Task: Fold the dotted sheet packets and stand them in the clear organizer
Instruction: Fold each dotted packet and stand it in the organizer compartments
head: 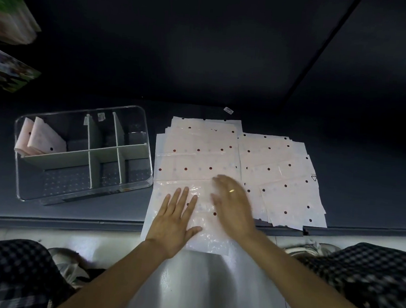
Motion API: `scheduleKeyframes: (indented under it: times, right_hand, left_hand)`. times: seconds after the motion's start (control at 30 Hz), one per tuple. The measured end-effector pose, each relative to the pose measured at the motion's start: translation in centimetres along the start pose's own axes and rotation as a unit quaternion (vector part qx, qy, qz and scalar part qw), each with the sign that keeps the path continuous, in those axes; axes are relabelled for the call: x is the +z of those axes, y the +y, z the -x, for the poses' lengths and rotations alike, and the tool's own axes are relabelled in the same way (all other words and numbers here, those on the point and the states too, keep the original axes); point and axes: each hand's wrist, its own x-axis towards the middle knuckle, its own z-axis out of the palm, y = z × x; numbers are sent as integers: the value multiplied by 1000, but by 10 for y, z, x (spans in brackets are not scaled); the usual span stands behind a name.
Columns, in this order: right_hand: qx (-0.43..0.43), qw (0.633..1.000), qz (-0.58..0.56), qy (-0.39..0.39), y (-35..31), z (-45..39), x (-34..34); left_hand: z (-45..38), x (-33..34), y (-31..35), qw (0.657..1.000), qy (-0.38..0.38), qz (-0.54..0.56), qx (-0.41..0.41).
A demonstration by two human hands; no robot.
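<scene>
A dotted sheet packet (194, 196), pale pink with dark dots under shiny wrap, lay flat at lower centre of the frame, its near edge hanging over the counter (72, 217) edge. Both hands pressed on it with fingers straight and spread: the left hand (175, 221) flat on its lower left part, the right hand (232, 204), blurred and wearing a ring, just beside it. Under and behind the packet sat a stack of packets (203, 139); a second, fanned stack (282, 178) lay to the right. The clear organizer (81, 155) stood to the left, grey dividers inside, with two folded packets (42, 137) leaning in its upper-left compartment. The counter was dark and dimly lit. Checked fabric (357, 268) showed at the bottom corners.
</scene>
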Motion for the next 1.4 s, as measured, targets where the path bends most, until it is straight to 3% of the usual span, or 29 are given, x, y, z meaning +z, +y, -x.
scheduleKeyframes:
  times: [0.07,0.13,0.17,0.43,0.57,0.63,0.73,0.87,0.97,1.03,1.13,1.2,1.23,1.27,1.33,1.37,1.4]
  right_hand:
    - [-80,985,-61,-139,-23,8,13]
    - [-33,957,-118,-263,-30,16,25]
    - [-14,953,-112,-280,-27,20,29]
    - [98,952,-48,-287,36,37,10]
    - [147,965,-49,-214,42,17,-3]
    - [117,972,-26,-203,45,-3,-7]
    - [75,950,-22,-302,51,-32,-7]
    - [112,908,-12,-403,55,-53,-3]
    - [115,874,13,-472,53,-58,-6]
    - [127,860,-1,-494,49,-59,-13]
    - [211,841,-121,-483,42,-48,-28]
    - [297,802,-229,-464,32,-31,-38]
    - [352,765,-300,-447,26,-20,-41]
    - [416,707,-386,-422,20,-9,-41]
    - [530,555,-536,-350,7,11,-41]
    - [564,500,-575,-318,2,19,-40]
    - [581,469,-594,-300,-3,26,-39]
  left_hand:
    - [0,1,0,1000,-6,-8,6]
    - [0,2,-2,1000,-10,-14,12]
    - [0,2,-2,1000,-7,-13,12]
    - [2,-3,-5,999,16,2,45]
    - [2,-6,-5,999,12,-1,49]
    - [2,-8,-5,999,3,-2,50]
    - [1,-13,-5,999,-17,0,47]
    - [-1,-21,0,998,-51,14,29]
    - [-1,-28,4,999,-36,28,18]
    - [-1,-32,5,999,3,36,30]
    - [1,-36,6,996,45,58,58]
    - [5,-34,8,994,51,61,74]
    - [7,-33,8,994,51,59,82]
    - [9,-31,9,993,52,59,88]
    - [15,-31,9,991,65,64,100]
    - [17,-31,9,989,73,66,106]
    - [20,-31,9,987,92,69,108]
